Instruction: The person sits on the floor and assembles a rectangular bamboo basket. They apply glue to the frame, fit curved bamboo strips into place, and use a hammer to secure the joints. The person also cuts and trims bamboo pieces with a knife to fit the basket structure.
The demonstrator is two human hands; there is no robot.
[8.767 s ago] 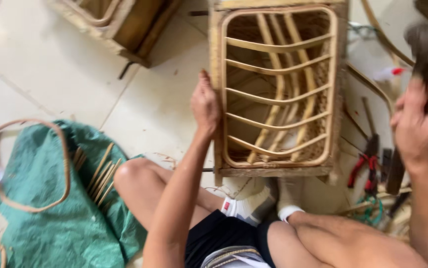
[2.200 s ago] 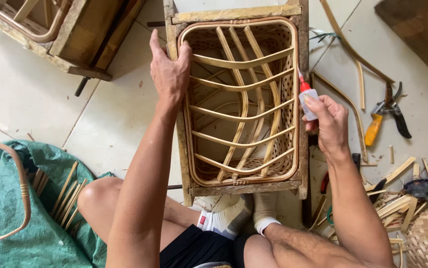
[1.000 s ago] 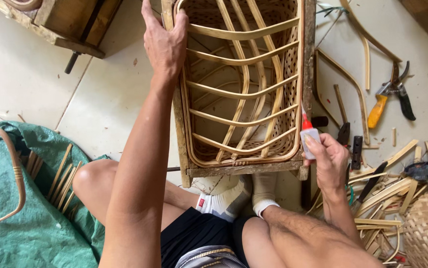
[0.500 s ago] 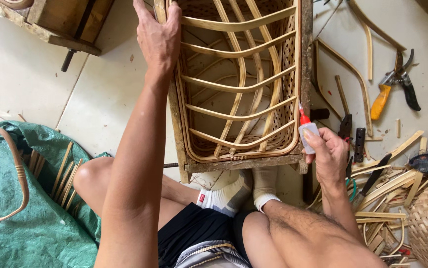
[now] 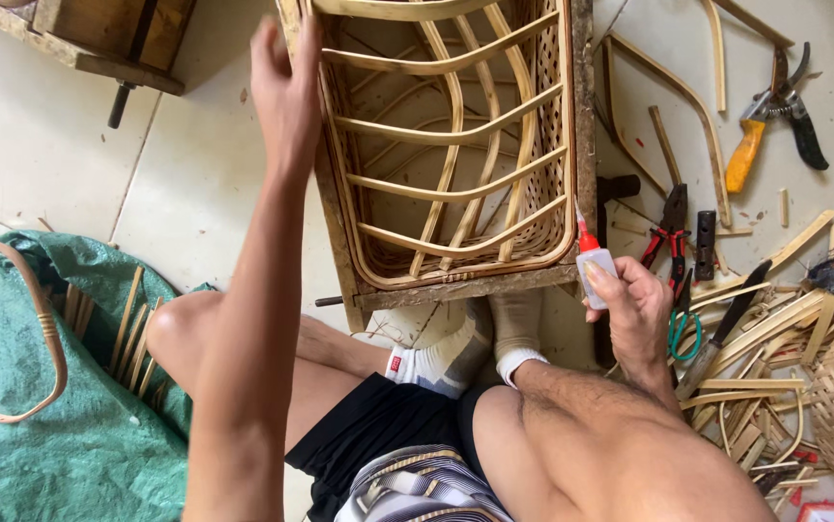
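Head view: my left hand braces the rattan frame, fingers spread; my right hand pinches a glue bottle at its near-right corner.

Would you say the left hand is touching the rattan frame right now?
Touching. The head view shows the left hand laid against the left rail of the rattan frame, its fingers overlapping the edge with no gap visible.
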